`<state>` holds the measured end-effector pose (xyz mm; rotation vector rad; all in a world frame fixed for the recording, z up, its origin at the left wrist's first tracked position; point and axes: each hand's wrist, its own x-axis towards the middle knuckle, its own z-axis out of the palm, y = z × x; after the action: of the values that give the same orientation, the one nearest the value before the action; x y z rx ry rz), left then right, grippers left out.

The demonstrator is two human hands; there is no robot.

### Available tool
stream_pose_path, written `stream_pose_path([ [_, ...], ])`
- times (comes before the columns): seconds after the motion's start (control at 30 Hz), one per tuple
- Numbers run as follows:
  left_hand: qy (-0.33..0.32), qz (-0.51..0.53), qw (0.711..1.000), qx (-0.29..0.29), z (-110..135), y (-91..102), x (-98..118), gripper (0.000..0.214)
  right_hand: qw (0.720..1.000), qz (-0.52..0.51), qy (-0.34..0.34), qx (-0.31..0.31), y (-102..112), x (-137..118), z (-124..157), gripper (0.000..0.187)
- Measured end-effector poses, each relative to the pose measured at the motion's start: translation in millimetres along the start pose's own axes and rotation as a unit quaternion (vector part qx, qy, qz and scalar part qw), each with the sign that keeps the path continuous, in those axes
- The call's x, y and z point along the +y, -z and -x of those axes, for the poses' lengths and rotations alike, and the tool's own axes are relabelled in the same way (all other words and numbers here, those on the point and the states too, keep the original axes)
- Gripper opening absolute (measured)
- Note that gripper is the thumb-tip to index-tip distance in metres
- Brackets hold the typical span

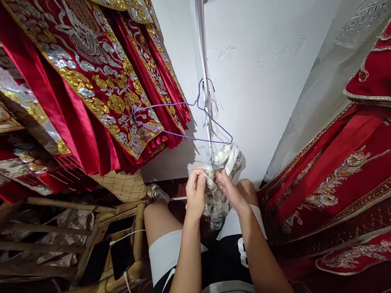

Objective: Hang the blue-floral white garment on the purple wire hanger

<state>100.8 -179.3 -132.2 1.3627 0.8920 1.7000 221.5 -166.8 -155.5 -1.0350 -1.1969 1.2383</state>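
My left hand (195, 192) and my right hand (228, 190) are both closed on a bunched piece of pale, silvery embroidered cloth (220, 180) held above my knees. Part of the cloth hangs down between my legs. A thin purple wire hanger (183, 120) hangs on the white wall just above the cloth. I am seated, in white shorts.
Red garments with gold and silver embroidery (102, 77) hang at the left. More red embroidered fabric (346, 170) lies at the right. A bamboo chair (122, 242) with a dark phone (121, 256) and cable stands at the lower left. The white wall (260, 69) is straight ahead.
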Motion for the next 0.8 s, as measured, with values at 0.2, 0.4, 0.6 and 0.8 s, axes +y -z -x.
stream_pose_path([
  [0.2,-0.112,-0.126,0.985,-0.025,-14.3,29.6,1.1,0.032,0.972,0.046,-0.084,-0.215,-11.5,-40.3,-19.8,0.038],
  [0.4,0.06,-0.189,0.93,-0.31,-45.8,74.3,-24.8,0.061,0.947,0.131,0.001,-0.294,4.1,-71.8,-69.8,0.017],
  [0.6,0.077,-0.598,0.729,-0.324,-76.7,113.4,-9.2,0.045,0.946,0.225,0.233,0.024,42.5,-71.8,-152.3,0.025],
  [0.8,0.054,-0.707,0.634,-0.31,-124.0,124.7,37.1,0.034,0.923,0.351,0.157,0.028,70.0,-53.3,-178.7,0.022],
])
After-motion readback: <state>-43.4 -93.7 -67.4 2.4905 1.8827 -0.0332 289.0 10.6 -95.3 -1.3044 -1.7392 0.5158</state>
